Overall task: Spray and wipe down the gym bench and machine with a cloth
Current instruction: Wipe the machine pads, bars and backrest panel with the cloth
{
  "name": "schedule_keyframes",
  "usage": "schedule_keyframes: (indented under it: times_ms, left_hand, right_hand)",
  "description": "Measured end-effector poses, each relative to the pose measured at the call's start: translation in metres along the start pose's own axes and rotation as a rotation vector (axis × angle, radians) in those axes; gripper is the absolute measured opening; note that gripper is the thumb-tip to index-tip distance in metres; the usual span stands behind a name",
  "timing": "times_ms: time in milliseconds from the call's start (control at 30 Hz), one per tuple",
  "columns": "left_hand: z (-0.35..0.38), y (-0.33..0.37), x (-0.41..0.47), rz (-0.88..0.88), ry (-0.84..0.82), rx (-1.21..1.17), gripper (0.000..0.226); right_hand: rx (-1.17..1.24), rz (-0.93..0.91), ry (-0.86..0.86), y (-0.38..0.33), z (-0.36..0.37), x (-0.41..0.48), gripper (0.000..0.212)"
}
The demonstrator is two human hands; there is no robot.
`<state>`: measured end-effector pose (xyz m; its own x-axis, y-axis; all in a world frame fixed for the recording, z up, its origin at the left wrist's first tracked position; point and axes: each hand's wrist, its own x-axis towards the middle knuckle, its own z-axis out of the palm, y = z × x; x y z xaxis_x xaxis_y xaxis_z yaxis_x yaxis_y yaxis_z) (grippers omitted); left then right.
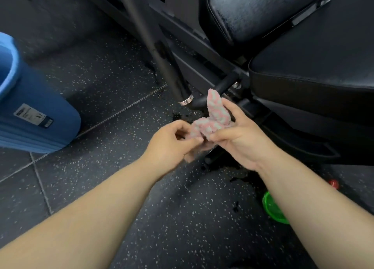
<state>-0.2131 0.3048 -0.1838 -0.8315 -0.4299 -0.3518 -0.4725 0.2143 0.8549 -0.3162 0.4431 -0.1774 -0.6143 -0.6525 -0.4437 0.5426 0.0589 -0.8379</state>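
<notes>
A fluffy pink and grey cloth [212, 117] is bunched between both hands above the floor, one end sticking up. My left hand [172, 143] pinches its lower left part with thumb and fingers. My right hand [240, 139] holds the right side, thumb pressed across it. Just beyond stands the black machine frame with a slanted black tube [157, 52] ending in a chrome ring. The black padded bench seat [315, 62] fills the right, and a wet-looking back pad [253, 11] is above it.
A blue bucket [34, 115] stands on the left of the dark speckled rubber floor [101, 82]. Wet spots darken the floor below the frame. Partly hidden by my right forearm, a green object [271, 208] with a red cap [334, 183] lies at lower right.
</notes>
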Motion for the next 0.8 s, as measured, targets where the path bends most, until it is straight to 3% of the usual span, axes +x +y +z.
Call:
schedule_keyframes:
  times_ms: [67,167,267,367,467,533,633,800]
  left_hand:
    - [-0.005,-0.001,0.003,-0.020,0.083,-0.001,0.014]
    - [-0.012,0.001,0.005,-0.113,0.080,-0.291,0.017]
    - [-0.022,-0.001,0.004,-0.264,-0.046,-0.619,0.037]
    - [-0.035,-0.012,0.003,-0.323,-0.166,-0.692,0.043]
    - [-0.042,-0.015,0.000,-0.354,-0.063,-0.712,0.022]
    - [-0.045,-0.016,-0.003,-0.318,-0.022,-0.709,0.028]
    - [-0.047,-0.014,-0.008,-0.230,-0.203,-0.659,0.045]
    - [-0.056,-0.005,-0.003,-0.215,-0.468,-0.451,0.053]
  right_hand:
    - [-0.116,0.026,-0.058,-0.005,-0.007,0.001,0.082]
    - [-0.263,0.088,-0.043,-0.005,-0.012,0.003,0.073]
    - [-0.513,0.122,0.034,0.004,-0.013,0.001,0.043]
    - [-0.532,0.131,0.100,0.013,-0.019,0.000,0.029]
    - [-0.521,0.155,0.133,0.015,-0.024,0.003,0.035]
    - [-0.695,0.176,0.038,0.014,-0.023,0.003,0.056]
    - [-0.918,0.131,-0.153,0.016,-0.010,0.004,0.086]
    - [-0.677,0.028,-0.237,0.014,0.007,0.015,0.058]
